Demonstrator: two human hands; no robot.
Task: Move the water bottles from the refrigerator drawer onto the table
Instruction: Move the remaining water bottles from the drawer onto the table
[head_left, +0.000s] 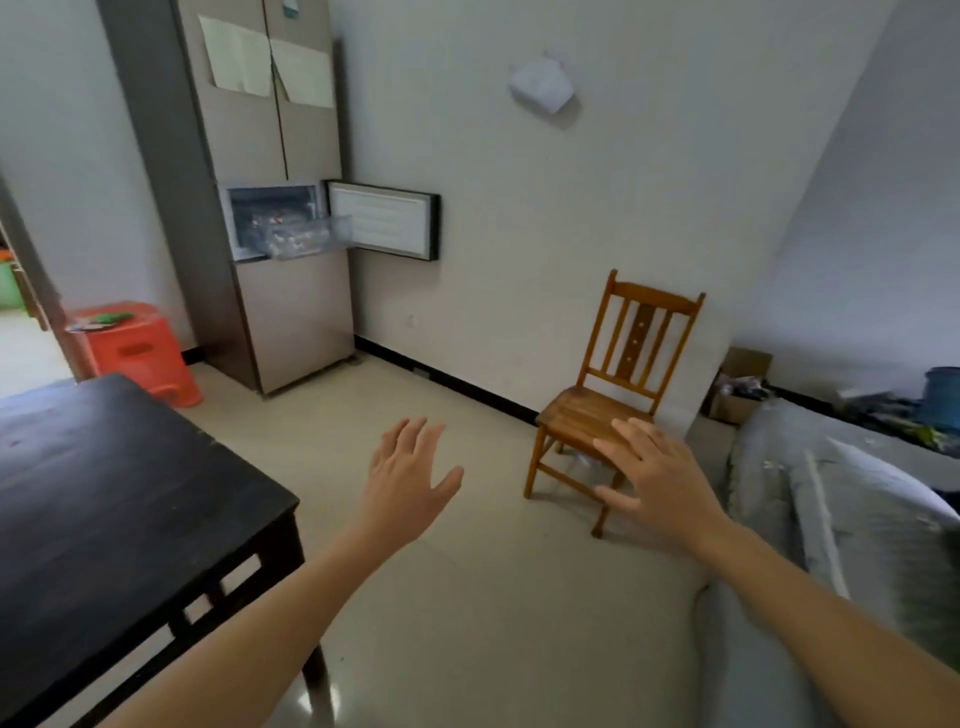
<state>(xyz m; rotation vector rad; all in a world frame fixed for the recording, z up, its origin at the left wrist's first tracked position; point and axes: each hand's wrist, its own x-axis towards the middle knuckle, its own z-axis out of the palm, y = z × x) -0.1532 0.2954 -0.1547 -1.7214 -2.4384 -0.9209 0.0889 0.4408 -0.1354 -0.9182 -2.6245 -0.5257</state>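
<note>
Plastic drawer (306, 236) stood open, well apart from the left hand (405, 478) and right hand (660, 478), both spread and empty, so approaching it probably came next.

Home, living/dining rm: fridge (270, 208) at 11 o'clock, dark wood table (104, 509) at 8, wooden chair (618, 384) at 1, sofa (810, 519) at 3, tiled floor.

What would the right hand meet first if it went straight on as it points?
Probably the wooden chair, whose seat lies just beyond the right hand; depth is unclear.
</note>
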